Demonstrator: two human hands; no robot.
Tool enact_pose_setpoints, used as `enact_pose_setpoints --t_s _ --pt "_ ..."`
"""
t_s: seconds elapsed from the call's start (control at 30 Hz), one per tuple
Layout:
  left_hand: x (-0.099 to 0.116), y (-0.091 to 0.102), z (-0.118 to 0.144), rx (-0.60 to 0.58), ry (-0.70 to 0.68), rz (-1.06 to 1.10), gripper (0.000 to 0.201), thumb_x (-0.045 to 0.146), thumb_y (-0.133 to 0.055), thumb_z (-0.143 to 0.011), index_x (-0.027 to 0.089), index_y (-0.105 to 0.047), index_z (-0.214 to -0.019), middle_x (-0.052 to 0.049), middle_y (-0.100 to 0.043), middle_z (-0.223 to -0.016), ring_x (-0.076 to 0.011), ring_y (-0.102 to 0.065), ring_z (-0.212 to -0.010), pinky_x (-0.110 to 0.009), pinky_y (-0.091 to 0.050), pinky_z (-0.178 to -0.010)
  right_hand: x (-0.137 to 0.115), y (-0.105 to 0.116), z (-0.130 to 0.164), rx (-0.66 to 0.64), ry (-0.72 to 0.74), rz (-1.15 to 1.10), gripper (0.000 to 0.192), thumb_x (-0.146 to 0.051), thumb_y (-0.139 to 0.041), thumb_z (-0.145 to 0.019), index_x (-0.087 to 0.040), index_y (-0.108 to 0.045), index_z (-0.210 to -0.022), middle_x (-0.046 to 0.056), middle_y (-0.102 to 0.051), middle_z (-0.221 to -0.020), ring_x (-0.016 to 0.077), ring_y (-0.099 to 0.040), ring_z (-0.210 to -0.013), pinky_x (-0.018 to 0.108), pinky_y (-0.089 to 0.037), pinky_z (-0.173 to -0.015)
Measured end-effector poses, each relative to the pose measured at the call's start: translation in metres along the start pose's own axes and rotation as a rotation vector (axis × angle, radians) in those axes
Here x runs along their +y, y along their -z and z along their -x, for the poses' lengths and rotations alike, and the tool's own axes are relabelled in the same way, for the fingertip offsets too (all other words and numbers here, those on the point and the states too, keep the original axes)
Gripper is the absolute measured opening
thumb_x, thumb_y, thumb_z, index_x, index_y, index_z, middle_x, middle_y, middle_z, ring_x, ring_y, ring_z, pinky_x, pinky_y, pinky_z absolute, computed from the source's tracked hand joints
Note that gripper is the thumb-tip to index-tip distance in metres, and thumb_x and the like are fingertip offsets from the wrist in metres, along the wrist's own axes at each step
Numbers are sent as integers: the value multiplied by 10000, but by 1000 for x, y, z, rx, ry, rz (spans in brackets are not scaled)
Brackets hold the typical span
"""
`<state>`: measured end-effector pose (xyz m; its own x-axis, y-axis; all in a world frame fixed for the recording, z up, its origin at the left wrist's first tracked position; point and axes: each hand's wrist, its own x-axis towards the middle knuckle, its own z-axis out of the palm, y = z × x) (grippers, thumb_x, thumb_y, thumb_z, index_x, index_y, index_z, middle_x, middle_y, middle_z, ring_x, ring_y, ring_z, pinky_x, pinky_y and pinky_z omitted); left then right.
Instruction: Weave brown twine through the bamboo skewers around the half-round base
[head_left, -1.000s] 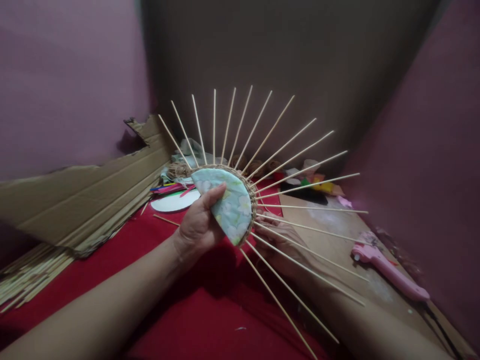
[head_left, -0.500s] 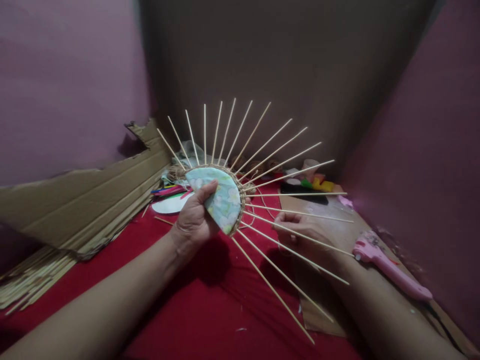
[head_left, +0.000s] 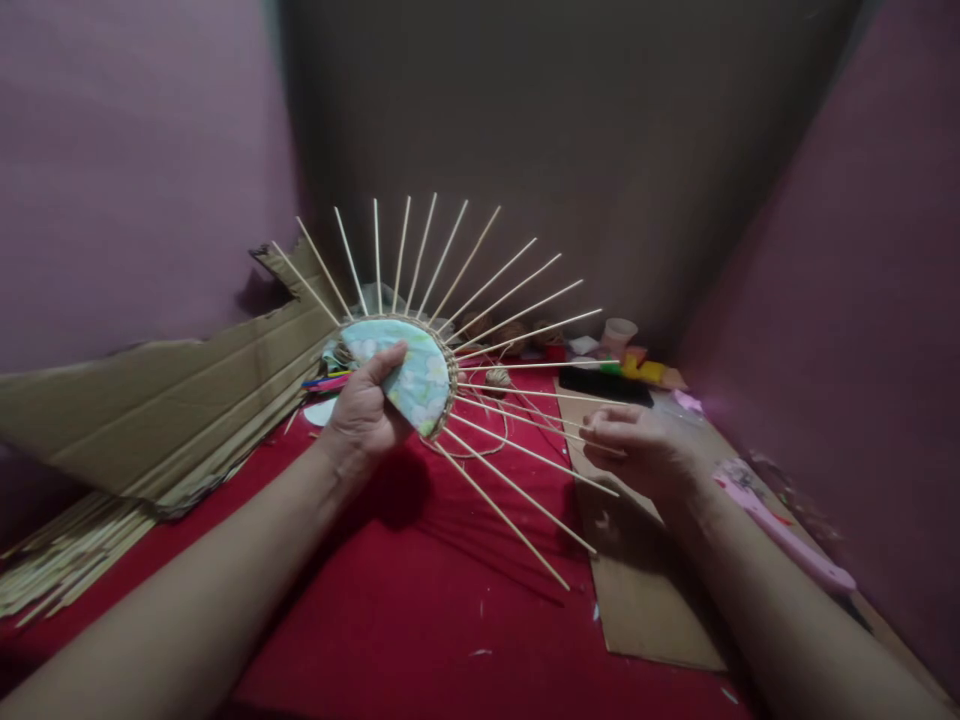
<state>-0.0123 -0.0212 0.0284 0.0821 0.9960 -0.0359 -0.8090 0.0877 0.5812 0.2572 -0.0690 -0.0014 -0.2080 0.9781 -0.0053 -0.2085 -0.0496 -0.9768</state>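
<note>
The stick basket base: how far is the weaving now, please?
Done: the floral disc already carries its ring of sticks, with only a thin woven band at its rim. In hand: the left hand holds the disc; the right hand pulls a strand of twine. Left: the sticks are bare along nearly their whole length.

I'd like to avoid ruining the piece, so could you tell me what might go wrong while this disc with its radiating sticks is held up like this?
The left hand alone grips the fabric-covered disc, so it could slip or tilt. The right hand sits among the thin sticks; a snag might bend or snap one. The lower sticks also point toward the red cloth and could catch on it.
</note>
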Motion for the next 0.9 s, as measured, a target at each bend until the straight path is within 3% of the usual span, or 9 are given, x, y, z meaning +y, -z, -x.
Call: enact_pose_setpoints --t_s 0.2,0.4,0.57,0.7,0.8,0.9 --pt "3 -3 -3 109 -100 -10 151 64 -484 -821 126 -620 -842 -59 -710 -734 -188 -682 -658 -322 -581 -705 -17 -5 4 228 152 452 175 -300 -769 -578 -178 -651 -538 -11 -494 -551 93 -359 -530 279 -235 -504" --pt "4 -4 -5 133 -111 8 139 70 -490 -824 121 -612 -865 -49 -698 -709 -154 -672 -641 -296 -578 -746 -14 0 0 241 337 413 169 -292 -759 -587 -196 -633 -529 -8 -505 -673 118 -428 -635 289 -317 -587" --pt "7 -3 -6 136 -132 38 121 86 -513 -812 118 -620 -859 -61 -700 -701 -173 -679 -661 -313 -576 -757 -19 -3 3 281 195 470 119 -280 -760 -586 -216 -673 -537 11 -570 -624 134 -468 -626 300 -350 -608" --pt "8 -2 -3 61 -69 41 173 144 -463 -865 113 -633 -859 -76 -716 -740 -202 -685 -678 -336 -580 -718 -18 -7 4 303 108 488 60 -278 -736 -612 -219 -724 -609 41 -648 -638 146 -497 -607 293 -348 -567" --pt "3 -4 1 31 -14 80 203 176 -453 -881 120 -644 -842 -81 -717 -744 -185 -682 -655 -299 -578 -678 -5 -8 0 215 120 486 99 -313 -721 -643 -216 -726 -660 22 -649 -645 135 -506 -584 280 -356 -553" --pt "-5 -9 10 47 33 93 170 172 -480 -870 133 -645 -872 -64 -713 -725 -166 -680 -647 -272 -572 -679 13 -12 -4 90 127 638 136 -321 -666 -707 -212 -705 -635 15 -617 -605 140 -494 -563 289 -363 -552"
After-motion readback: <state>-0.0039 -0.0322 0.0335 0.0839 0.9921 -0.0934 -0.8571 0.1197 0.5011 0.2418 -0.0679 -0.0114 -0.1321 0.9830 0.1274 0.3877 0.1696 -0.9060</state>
